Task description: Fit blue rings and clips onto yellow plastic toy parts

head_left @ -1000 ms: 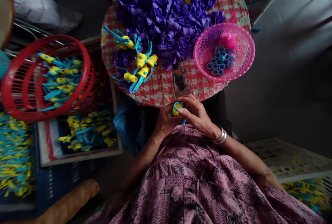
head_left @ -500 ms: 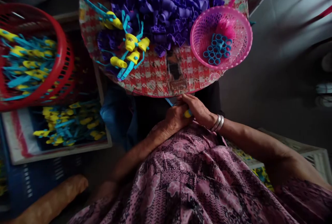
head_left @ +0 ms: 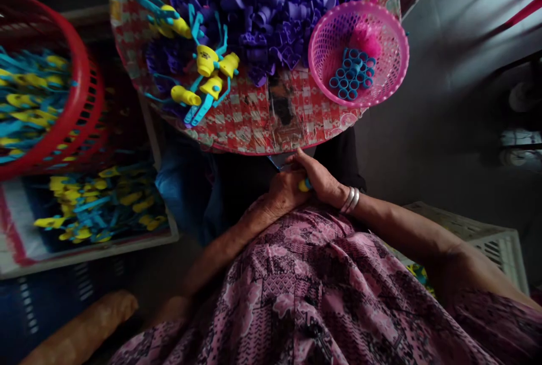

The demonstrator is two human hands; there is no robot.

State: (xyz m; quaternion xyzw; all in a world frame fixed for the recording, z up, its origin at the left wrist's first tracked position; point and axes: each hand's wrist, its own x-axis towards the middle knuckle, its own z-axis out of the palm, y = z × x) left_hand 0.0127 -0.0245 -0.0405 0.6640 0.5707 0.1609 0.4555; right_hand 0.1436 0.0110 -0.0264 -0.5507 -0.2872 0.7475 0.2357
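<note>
In front of my lap, just below the table edge, my left hand (head_left: 287,191) and my right hand (head_left: 324,183) are pressed together. Between them shows a small yellow-and-blue plastic piece (head_left: 304,185); most of it is covered by the fingers. My left hand is curled around it, and my right palm bears on its end. Several yellow plastic cups with blue strips (head_left: 207,61) lie on the table's left side, beside a large heap of purple plastic parts (head_left: 271,12). At the right rim stands a pink basket (head_left: 315,80) holding short blue tubes (head_left: 352,74).
The round table (head_left: 249,138) has a red checked cover. To the left are a red basket (head_left: 91,105) and a low tray (head_left: 105,252), both with yellow-and-blue pieces. A pale crate (head_left: 503,252) sits at the right. A bare limb (head_left: 88,322) shows at lower left.
The view has shifted a little, so the table and baskets sit slightly further left and higher. Both hands stay together around the piece, with the right fingers slightly shifted.
</note>
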